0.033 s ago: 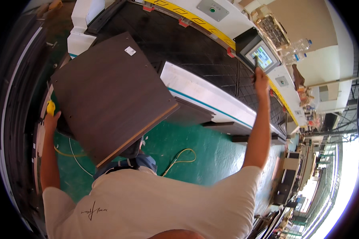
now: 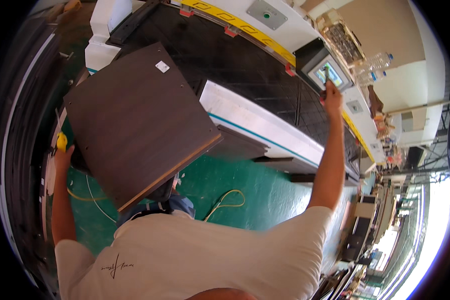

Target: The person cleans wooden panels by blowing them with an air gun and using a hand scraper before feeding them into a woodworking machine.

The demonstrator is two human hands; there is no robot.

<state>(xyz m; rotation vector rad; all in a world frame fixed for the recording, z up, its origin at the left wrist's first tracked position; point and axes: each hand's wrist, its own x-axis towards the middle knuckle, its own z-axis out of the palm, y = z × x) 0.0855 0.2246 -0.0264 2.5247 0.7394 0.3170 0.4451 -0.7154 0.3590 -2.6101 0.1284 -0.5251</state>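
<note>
My left hand (image 2: 63, 154) is at the left edge of a dark brown panel, closed on a yellow tape measure (image 2: 61, 141). The square panel (image 2: 140, 125) lies tilted in front of my body, with small holes along its edges, a white label (image 2: 162, 66) near its far corner and a lighter brown strip on its near edge. Stretched out to the right, my right hand (image 2: 333, 99) is closed around a slim dark pen-like stick (image 2: 327, 75). The stick's tip is at the lit touchscreen (image 2: 330, 74) of a machine; whether it presses is too small to tell.
A white machine beam (image 2: 255, 122) and a dark bed (image 2: 235, 65) with a yellow striped guard (image 2: 235, 25) stretch across. Plastic bottles (image 2: 377, 62) stand behind the screen. A yellow cable loop (image 2: 232, 197) lies on the green floor (image 2: 210, 177). Stacked dark boards (image 2: 22, 165) stand at left.
My right hand and the stick have moved slightly right to another spot on the screen, whose display looks different. My left hand has shifted slightly down and left with the tape measure.
</note>
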